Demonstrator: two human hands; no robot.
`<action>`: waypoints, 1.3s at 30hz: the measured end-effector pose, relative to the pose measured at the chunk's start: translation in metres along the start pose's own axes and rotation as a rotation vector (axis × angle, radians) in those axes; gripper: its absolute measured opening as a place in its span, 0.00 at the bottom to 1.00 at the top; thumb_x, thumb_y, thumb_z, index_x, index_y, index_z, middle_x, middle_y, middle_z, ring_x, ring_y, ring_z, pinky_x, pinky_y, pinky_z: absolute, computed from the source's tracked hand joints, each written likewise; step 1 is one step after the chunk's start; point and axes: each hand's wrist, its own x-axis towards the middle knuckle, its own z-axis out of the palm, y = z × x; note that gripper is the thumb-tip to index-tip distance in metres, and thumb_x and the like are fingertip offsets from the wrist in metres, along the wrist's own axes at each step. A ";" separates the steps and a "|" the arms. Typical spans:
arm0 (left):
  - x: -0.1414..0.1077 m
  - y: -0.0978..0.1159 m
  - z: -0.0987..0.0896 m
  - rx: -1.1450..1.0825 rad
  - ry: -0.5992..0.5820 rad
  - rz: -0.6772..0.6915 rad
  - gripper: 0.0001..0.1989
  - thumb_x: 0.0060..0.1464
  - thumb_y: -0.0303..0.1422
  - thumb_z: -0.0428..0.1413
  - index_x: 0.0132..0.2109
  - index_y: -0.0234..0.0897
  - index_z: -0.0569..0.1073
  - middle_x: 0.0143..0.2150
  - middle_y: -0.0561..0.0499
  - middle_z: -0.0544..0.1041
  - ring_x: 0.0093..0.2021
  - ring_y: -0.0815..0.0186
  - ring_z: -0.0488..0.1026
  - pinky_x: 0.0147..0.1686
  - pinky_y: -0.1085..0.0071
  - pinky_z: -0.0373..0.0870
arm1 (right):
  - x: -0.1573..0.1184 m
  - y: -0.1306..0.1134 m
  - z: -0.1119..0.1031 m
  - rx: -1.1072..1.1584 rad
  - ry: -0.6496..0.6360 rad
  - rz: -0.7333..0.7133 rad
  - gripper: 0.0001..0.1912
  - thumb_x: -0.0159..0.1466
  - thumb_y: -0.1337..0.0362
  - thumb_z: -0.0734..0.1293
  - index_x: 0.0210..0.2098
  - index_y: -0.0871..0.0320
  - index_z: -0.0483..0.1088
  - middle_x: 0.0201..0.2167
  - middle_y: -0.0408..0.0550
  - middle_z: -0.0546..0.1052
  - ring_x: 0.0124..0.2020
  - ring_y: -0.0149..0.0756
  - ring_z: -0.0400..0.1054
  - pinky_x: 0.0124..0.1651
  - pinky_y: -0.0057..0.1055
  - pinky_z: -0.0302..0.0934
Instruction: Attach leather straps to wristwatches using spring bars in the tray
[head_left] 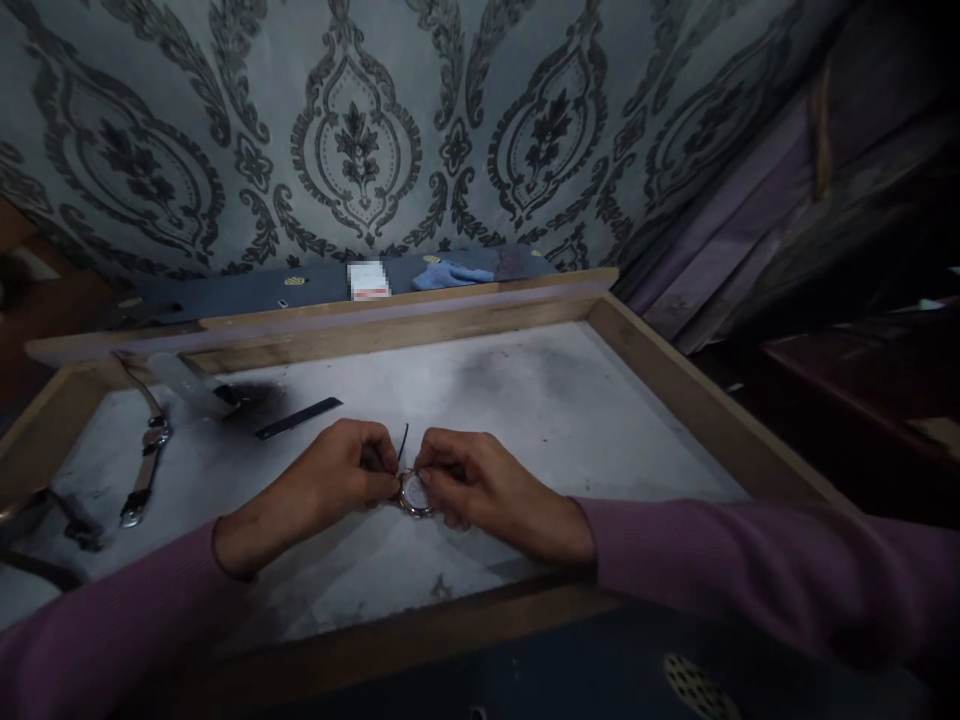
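Observation:
A round watch case (416,493) with a pale face is held low over the white tray floor, between both hands. My left hand (352,465) pinches its left edge with thumb and fingertips. On the other side, my right hand (469,480) has its thumb and index finger closed at the upper right of the case. A thin dark strip (403,442) sticks up between the two hands; which hand, if any, touches it cannot be made out.
In the wooden-framed tray (660,350) lie a watch with a strap (154,450) at left, a dark flat bar (300,417) and a translucent piece (187,382). Beyond the far rim are a small white box (368,280) and a blue cloth (452,275).

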 end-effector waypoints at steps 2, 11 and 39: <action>-0.001 -0.003 0.001 -0.014 0.002 0.029 0.04 0.39 0.27 0.58 0.26 0.35 0.69 0.17 0.59 0.68 0.20 0.72 0.64 0.20 0.76 0.53 | 0.000 -0.001 0.000 -0.004 0.003 0.000 0.05 0.60 0.71 0.60 0.28 0.59 0.63 0.19 0.38 0.66 0.18 0.23 0.61 0.20 0.18 0.56; -0.002 -0.001 0.003 -0.079 0.003 0.048 0.04 0.37 0.28 0.58 0.22 0.35 0.69 0.15 0.59 0.66 0.19 0.73 0.61 0.20 0.76 0.52 | 0.001 0.000 0.002 -0.049 0.001 -0.058 0.06 0.61 0.70 0.61 0.27 0.59 0.63 0.19 0.37 0.63 0.20 0.24 0.55 0.22 0.21 0.50; -0.004 -0.004 0.005 -0.067 0.024 0.108 0.02 0.37 0.28 0.56 0.22 0.35 0.69 0.18 0.58 0.67 0.21 0.72 0.61 0.23 0.75 0.54 | 0.005 -0.003 0.002 -0.051 -0.029 -0.122 0.07 0.59 0.74 0.61 0.27 0.61 0.66 0.21 0.39 0.64 0.23 0.25 0.55 0.26 0.21 0.50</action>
